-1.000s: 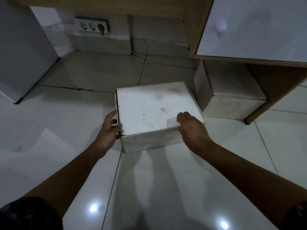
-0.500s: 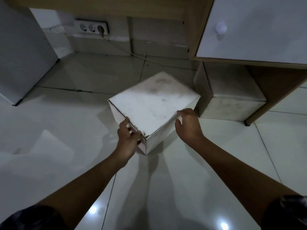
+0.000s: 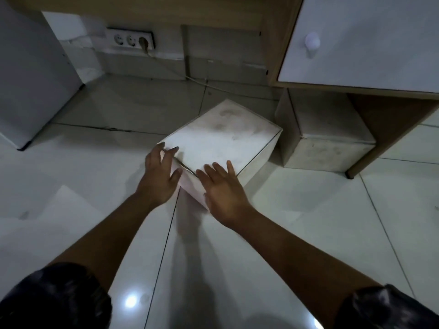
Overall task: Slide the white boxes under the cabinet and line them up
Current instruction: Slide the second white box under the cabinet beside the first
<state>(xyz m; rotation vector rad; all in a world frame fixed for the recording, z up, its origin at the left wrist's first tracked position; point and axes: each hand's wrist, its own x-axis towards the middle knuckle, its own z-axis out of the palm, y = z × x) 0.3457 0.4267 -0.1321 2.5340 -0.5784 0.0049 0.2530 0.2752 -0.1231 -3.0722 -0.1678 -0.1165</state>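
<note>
A smudged white box [image 3: 225,138] sits on the tiled floor, turned corner-on toward me, its far right corner close to a second white box [image 3: 327,134] that sits under the wooden cabinet [image 3: 361,43]. My left hand [image 3: 160,173] presses flat on the box's near left face, fingers spread over the top edge. My right hand [image 3: 224,188] lies flat with fingers apart on the near corner and right face. Neither hand grips the box.
A white appliance [image 3: 31,74] stands at the far left. A wall socket strip [image 3: 130,40] with a plugged cable runs along the back wall. The cabinet's wooden leg [image 3: 351,172] stands right of the second box. Glossy floor tiles surround me.
The box has turned from square-on to corner-on and slid away toward the cabinet. Both hands have shifted from its sides to the near corner, fingers now spread flat.
</note>
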